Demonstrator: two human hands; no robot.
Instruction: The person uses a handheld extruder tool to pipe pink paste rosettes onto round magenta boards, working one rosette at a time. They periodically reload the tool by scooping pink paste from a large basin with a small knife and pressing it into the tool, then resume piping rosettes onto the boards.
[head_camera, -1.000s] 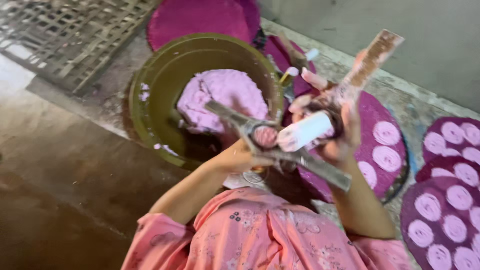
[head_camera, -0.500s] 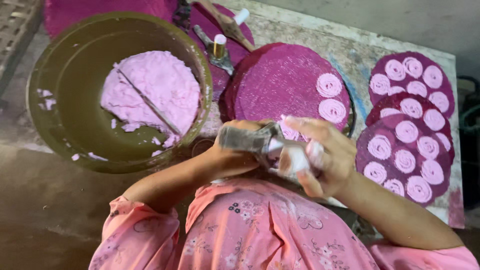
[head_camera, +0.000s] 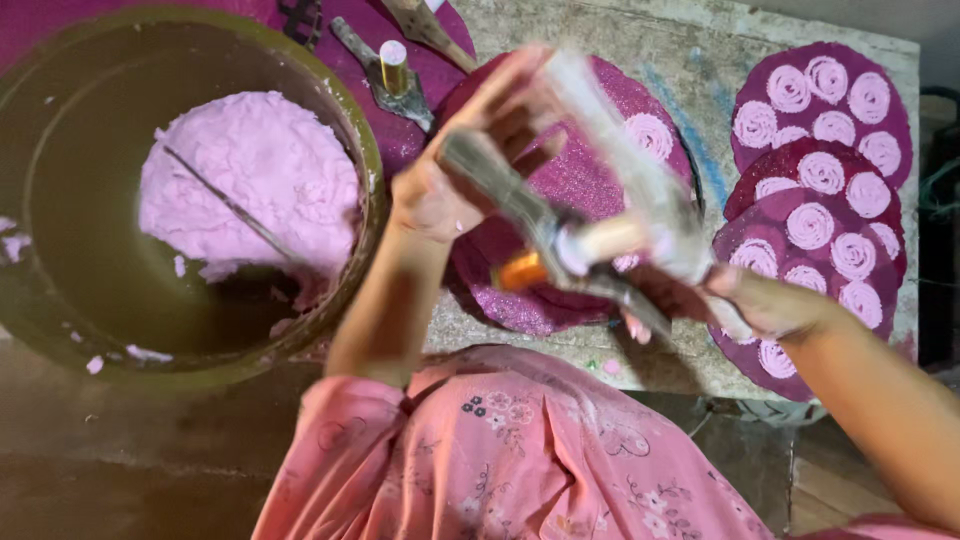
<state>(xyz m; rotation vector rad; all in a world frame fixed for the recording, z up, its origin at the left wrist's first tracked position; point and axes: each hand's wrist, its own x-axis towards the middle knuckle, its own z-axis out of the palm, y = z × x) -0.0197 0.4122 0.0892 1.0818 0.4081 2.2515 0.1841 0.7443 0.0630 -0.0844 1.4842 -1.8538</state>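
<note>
Both my hands hold a metal hand press (head_camera: 590, 240) with two long handles, raised above a magenta glitter tray (head_camera: 590, 180). My left hand (head_camera: 455, 165) grips the upper ends of the handles. My right hand (head_camera: 735, 300) grips the lower part of the press. The press is blurred by motion. An orange-tipped cylinder with pink dough at its mouth sits between the handles. One pink dough spiral (head_camera: 650, 135) lies on the tray under the press.
A large olive basin (head_camera: 60, 250) with a mound of pink dough (head_camera: 250, 170) stands at the left. A second metal press (head_camera: 385, 75) lies at the top. Stacked magenta trays (head_camera: 820, 180) with several pink spirals sit at the right on a stone slab.
The press has been lifted higher and swung open over the middle tray. The view has shifted a little, with the basin now further left.
</note>
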